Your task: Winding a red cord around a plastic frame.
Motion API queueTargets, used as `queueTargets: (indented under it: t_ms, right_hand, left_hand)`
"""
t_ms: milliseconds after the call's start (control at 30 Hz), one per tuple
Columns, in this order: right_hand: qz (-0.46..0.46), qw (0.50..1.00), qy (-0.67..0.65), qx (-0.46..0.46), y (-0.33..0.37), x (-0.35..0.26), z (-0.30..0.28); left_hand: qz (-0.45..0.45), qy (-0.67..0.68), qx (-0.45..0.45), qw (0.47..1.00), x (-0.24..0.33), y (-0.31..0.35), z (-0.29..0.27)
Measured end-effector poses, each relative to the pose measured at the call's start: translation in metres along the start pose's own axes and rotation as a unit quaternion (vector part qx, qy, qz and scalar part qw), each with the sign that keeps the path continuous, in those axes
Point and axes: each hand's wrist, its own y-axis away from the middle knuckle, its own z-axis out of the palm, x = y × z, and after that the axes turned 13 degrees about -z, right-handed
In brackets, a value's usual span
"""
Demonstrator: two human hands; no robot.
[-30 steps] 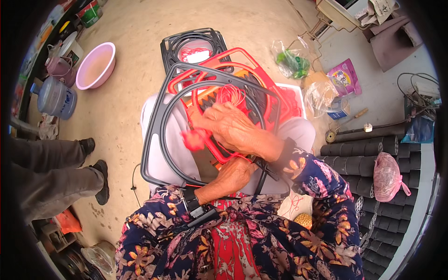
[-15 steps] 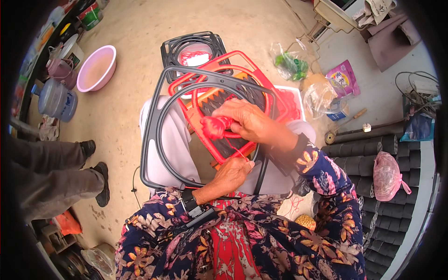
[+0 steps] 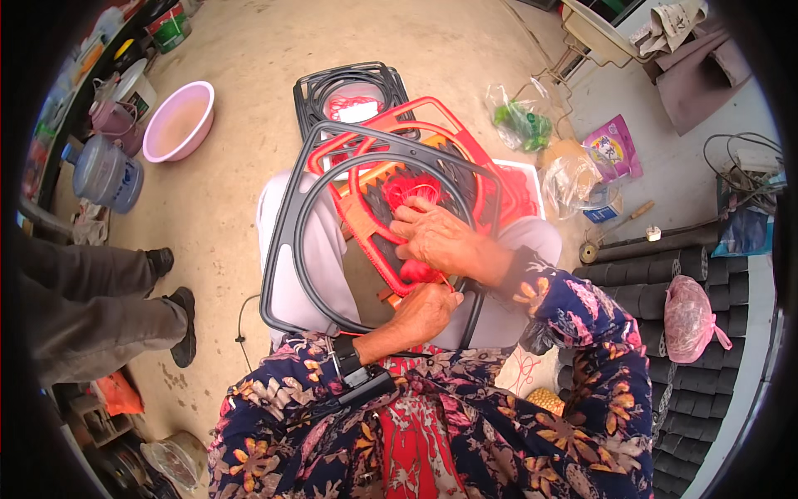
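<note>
My right hand (image 3: 440, 237) is closed, fingers curled, around a bundle of red cord (image 3: 413, 190) whose loose strands spread beyond the knuckles. More of the red bundle (image 3: 420, 271) shows below the fingers. My left hand (image 3: 420, 314) is closed nearer my body, thumb and fingertips pinched at a thin red strand by the frames' near edge. Both hands are over a black plastic frame (image 3: 278, 241) with a round opening, lying across my lap. Under it is a red frame (image 3: 366, 237) of similar shape. Part of the cord is hidden by my right hand.
More black frames (image 3: 307, 91) lie on the floor ahead, with red cord inside their ring. A pink basin (image 3: 179, 122) and a water jug (image 3: 108, 176) stand left. Another person's legs (image 3: 108, 308) are close at left. Stacked dark rolls (image 3: 640, 295) line the right.
My right hand has moved slightly toward me and turned; the red bundle now spreads out beyond its knuckles. My left hand stays near the same spot on the frames. The view has shifted slightly.
</note>
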Motion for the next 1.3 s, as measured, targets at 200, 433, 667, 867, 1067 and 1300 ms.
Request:
queueTargets:
  t_ms: [200, 433, 667, 867, 1067, 1300]
  right_hand:
    - [0.026, 0.99, -0.133, -0.052, 0.031, -0.005, 0.015]
    - [0.184, 0.915, -0.236, 0.271, 0.042, 0.0, -0.009]
    - [0.429, 0.863, -0.203, 0.173, 0.066, -0.082, -0.014]
    - [0.516, 0.845, -0.118, 0.076, 0.054, -0.115, 0.012]
    - [0.498, 0.859, -0.1, 0.068, 0.046, -0.108, 0.027]
    - [0.496, 0.862, -0.102, 0.027, 0.038, -0.1, 0.028]
  left_hand:
    - [0.002, 0.031, 0.005, 1.0, 0.005, -0.004, -0.011]
    - [-0.084, 0.118, -0.044, 0.989, 0.023, -0.019, -0.033]
    - [-0.072, 0.158, -0.002, 0.985, 0.01, -0.047, -0.036]
    - [0.001, 0.098, 0.128, 0.987, -0.004, -0.072, -0.023]
    - [-0.033, 0.135, 0.136, 0.981, 0.004, -0.068, -0.019]
    - [-0.018, 0.168, 0.126, 0.978, 0.009, -0.059, -0.019]
